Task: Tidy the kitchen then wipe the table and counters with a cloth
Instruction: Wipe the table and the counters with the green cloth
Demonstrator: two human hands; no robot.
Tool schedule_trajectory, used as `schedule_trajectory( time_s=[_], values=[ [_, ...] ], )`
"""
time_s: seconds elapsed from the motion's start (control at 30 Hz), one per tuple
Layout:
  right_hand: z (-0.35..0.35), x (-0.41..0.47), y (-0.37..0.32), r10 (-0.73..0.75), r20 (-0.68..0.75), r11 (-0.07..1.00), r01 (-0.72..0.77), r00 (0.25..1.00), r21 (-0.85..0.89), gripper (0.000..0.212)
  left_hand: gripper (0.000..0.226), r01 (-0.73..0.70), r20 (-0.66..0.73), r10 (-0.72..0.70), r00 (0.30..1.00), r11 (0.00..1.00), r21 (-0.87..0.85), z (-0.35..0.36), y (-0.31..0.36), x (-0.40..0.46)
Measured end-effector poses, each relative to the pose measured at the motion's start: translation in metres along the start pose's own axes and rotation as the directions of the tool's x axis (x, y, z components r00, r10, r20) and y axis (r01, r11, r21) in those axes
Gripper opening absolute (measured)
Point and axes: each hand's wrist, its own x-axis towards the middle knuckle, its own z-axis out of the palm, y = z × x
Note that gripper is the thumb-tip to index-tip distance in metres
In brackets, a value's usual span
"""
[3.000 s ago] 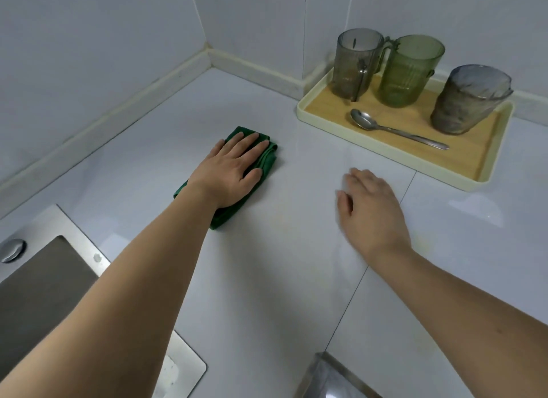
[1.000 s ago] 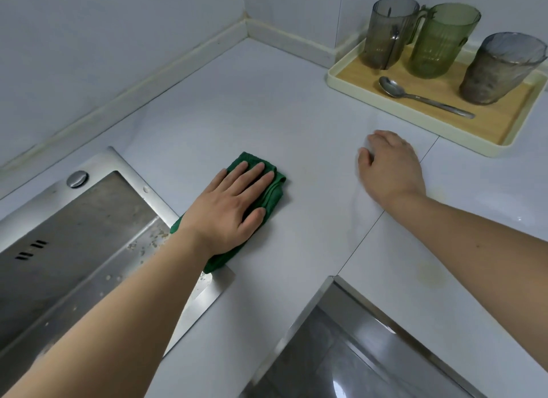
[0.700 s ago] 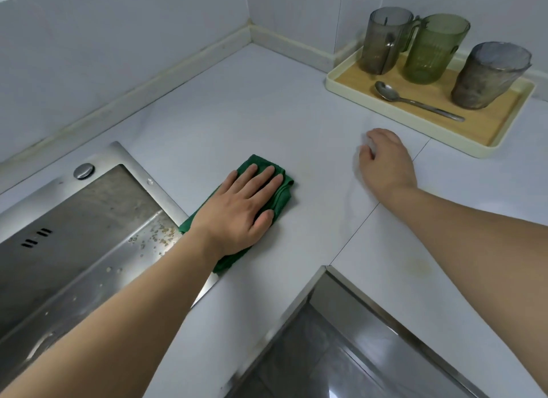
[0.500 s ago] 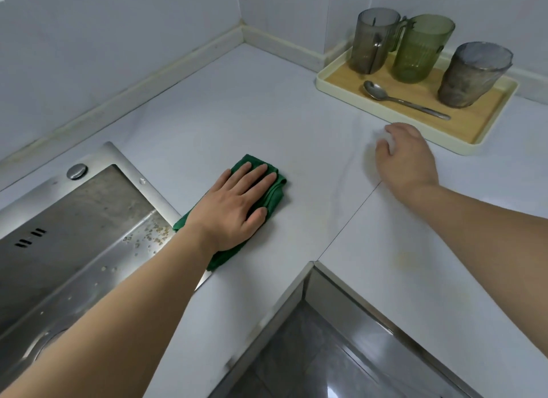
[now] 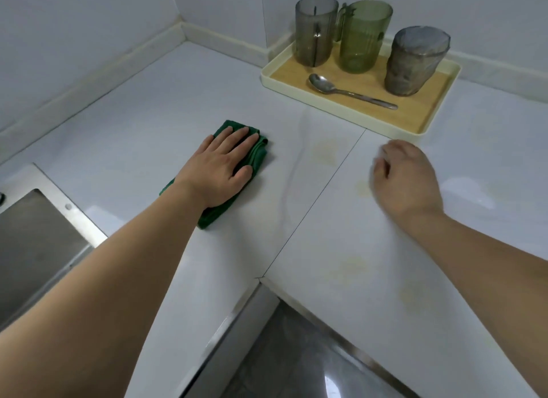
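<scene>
Left hand (image 5: 221,168) flat on cloth (image 5: 255,153), tray (image 5: 341,110) beyond.

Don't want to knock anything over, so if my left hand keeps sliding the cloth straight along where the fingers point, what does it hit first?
Probably the tray: the left hand, flat on the green cloth, points across bare counter toward its near-left edge, below the spoon.

Soft, even light fell from above; shadows were faint. Pale glare sat on the worktop (image 5: 341,219) near its right edge. The right hand (image 5: 406,178) was motion-blurred, and straight lines bowed toward the edges.
</scene>
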Motion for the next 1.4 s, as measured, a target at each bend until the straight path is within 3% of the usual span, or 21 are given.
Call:
schedule_trajectory(
  time_s=[0.53, 0.83, 1.07, 1.17, 1.4],
  values=[
    [0.001, 0.003, 0.002, 0.009, -0.020, 0.999, -0.010, 1.000, -0.043, 0.033, 0.067, -0.081, 0.037, 0.080, 0.996, 0.996, 0.027, -0.014, 0.006, 0.127],
    [0.006, 0.004, 0.006, 0.013, -0.024, 0.999, -0.014, 1.000, -0.053, 0.032, 0.066, -0.054, 0.040, 0.053, 0.998, 0.998, 0.023, -0.012, 0.019, 0.121],
    [0.004, 0.003, 0.004, -0.008, -0.059, 0.998, 0.004, 0.998, -0.058, 0.039, 0.063, -0.116, 0.035, 0.116, 0.993, 0.993, 0.009, -0.008, 0.034, 0.110],
    [0.004, 0.004, 0.005, 0.000, -0.036, 0.998, -0.002, 0.999, -0.060, 0.032, 0.060, -0.102, 0.043, 0.101, 0.994, 0.995, 0.009, -0.007, 0.033, 0.106],
    [0.002, 0.005, 0.005, -0.016, -0.027, 0.998, 0.015, 1.000, -0.064, 0.032, 0.062, -0.082, 0.044, 0.082, 0.996, 0.997, -0.002, -0.003, 0.030, 0.062]
  ],
)
